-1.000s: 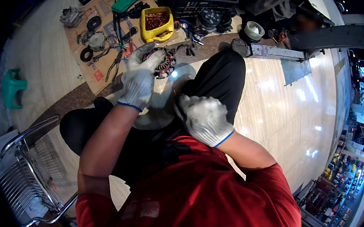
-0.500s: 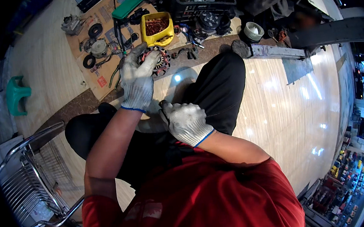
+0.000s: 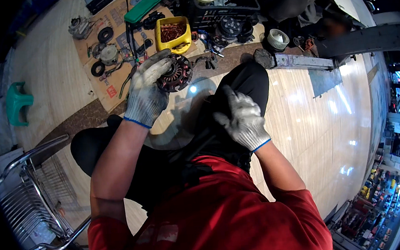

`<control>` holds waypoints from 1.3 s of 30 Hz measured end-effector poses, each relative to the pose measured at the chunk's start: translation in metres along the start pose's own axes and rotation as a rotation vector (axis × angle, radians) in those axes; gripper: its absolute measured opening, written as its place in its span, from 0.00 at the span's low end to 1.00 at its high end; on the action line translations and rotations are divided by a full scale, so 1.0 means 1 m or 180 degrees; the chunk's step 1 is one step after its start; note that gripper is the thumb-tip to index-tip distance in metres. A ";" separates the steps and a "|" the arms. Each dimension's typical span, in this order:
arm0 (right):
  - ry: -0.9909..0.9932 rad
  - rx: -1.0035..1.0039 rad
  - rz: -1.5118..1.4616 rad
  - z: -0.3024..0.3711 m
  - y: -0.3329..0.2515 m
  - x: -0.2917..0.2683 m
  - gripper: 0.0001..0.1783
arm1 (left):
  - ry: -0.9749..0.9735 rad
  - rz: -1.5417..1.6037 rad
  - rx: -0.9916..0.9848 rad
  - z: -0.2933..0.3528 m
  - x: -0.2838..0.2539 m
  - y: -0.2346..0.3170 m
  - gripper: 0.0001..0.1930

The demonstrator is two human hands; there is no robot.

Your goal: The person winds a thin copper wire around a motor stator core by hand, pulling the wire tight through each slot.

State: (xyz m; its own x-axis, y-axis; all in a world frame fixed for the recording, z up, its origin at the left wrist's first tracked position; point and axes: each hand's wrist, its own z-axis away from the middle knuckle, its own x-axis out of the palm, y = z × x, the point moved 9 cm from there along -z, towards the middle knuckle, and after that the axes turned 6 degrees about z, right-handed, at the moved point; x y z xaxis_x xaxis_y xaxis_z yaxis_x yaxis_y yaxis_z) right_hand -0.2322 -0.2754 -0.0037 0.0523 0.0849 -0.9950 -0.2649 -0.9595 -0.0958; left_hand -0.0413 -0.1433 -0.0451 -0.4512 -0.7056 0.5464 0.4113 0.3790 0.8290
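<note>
A dark, round motor stator point(image 3: 175, 73) with a ring of copper windings is gripped at its left side by my gloved left hand point(image 3: 148, 84). Its face is tilted up toward me, above the floor in front of my knees. My gloved right hand point(image 3: 244, 118) hovers by my right thigh, thumb apart from the fingers, and I see nothing in it. Just beyond the stator stands a yellow plastic container point(image 3: 173, 34) filled with copper-coloured wire scraps.
On flattened cardboard point(image 3: 121, 39) lie motor parts, black rings and a green case point(image 3: 143, 7). A black crate point(image 3: 223, 11) stands farther back. A white fan wheel point(image 3: 278, 39) sits near a metal beam point(image 3: 306, 61). A green stool point(image 3: 19, 103) and wire rack point(image 3: 35, 201) are left.
My left hand has lifted and tilted the stator, bringing it right. My right hand has moved right toward my thigh and opened; the dark object at its fingers is no longer visible.
</note>
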 end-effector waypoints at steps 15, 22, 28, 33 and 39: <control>-0.0577 -0.0141 -0.0568 0.009 0.051 0.003 0.15 | 0.0851 0.0700 -0.0522 0.003 -0.026 0.006 0.13; -0.0579 0.1110 0.0879 0.220 0.368 -0.043 0.17 | 0.1012 0.0347 -0.0179 -0.032 -0.074 0.026 0.19; -0.1161 0.4695 0.2007 0.548 0.492 -0.268 0.28 | 0.0753 0.0161 -0.0600 -0.058 -0.099 -0.027 0.20; -0.2229 0.5392 0.3379 0.561 0.396 -0.336 0.18 | 0.0140 -0.0130 -0.0760 -0.047 -0.114 -0.034 0.20; -0.3769 0.6329 0.2244 0.700 0.326 -0.184 0.21 | 0.0667 0.0492 -0.0721 -0.026 -0.058 -0.023 0.21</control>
State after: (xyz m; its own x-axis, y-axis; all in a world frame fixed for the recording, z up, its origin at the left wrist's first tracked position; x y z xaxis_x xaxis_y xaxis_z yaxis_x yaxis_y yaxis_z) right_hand -1.0028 -0.4162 0.1287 -0.5572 0.7269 -0.4014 -0.2421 0.3202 0.9159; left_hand -0.0043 -0.1267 -0.0987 -0.2069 -0.7669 0.6076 0.6382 0.3649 0.6779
